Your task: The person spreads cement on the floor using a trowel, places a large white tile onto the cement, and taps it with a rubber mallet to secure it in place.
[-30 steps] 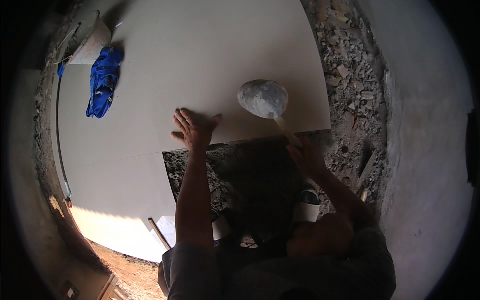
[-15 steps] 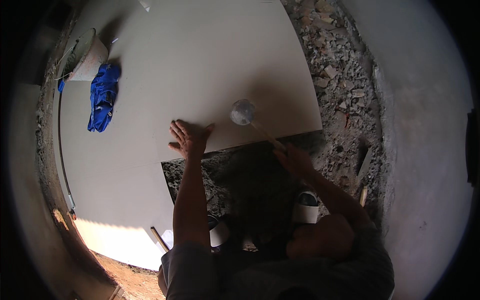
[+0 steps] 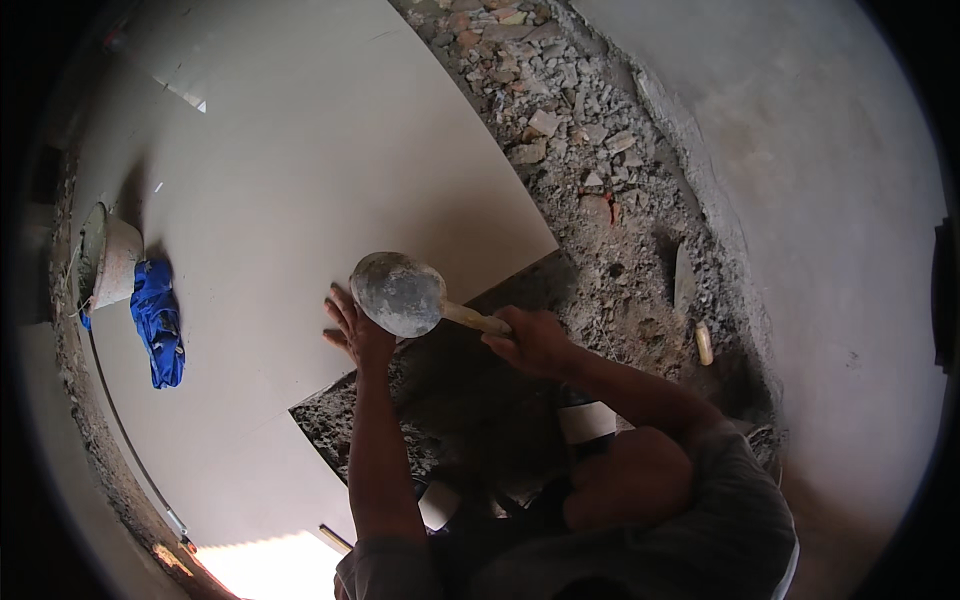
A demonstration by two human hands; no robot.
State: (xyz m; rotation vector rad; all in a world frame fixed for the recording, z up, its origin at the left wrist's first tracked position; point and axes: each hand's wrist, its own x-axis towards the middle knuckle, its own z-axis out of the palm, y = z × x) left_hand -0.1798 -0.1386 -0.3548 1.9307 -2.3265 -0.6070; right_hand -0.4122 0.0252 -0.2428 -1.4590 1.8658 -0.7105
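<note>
My right hand (image 3: 532, 342) grips the pale handle of a rubber mallet (image 3: 398, 294). Its round grey head is raised toward the camera and hides part of my left hand (image 3: 352, 322). That left hand lies with fingers spread on the large light floor tile (image 3: 300, 200), close to its near edge. Beyond this edge is a patch of dark, rough bedding (image 3: 470, 385), between the tiles and my feet.
Broken rubble (image 3: 580, 130) fills the strip between tile and right wall (image 3: 780, 150). A trowel (image 3: 704, 343) with a wooden handle lies in it. At the left stand a bucket (image 3: 120, 262) and a crumpled blue bag or cloth (image 3: 158, 325).
The mallet has risen off the tile toward the camera and moved left, over my left hand. The whole view has turned and shifted. My left hand stays on the tile.
</note>
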